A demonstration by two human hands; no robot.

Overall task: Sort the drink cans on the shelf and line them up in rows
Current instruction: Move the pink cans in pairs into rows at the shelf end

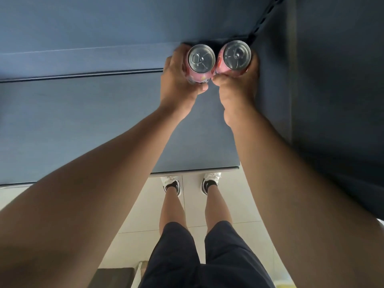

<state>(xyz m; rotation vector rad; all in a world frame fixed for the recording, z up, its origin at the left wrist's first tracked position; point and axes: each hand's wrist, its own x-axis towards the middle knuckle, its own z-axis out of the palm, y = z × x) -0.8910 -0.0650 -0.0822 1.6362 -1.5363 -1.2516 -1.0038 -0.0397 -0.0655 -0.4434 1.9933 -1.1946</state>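
The left hand (pixel 179 80) is curling its fingers (pixel 174 59) round the left can (pixel 201 58), and the right hand (pixel 241 84) is gripping the right can (pixel 236 55), side by side near the shelf's (pixel 83 121) back corner. No other cans are showing, so these are probably starting the first row.

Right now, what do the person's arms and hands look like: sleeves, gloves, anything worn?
Left hand and right hand are bare: no gloves, rings or watch in view. The left forearm and right forearm are uncovered to the frame edge, no sleeves showing.
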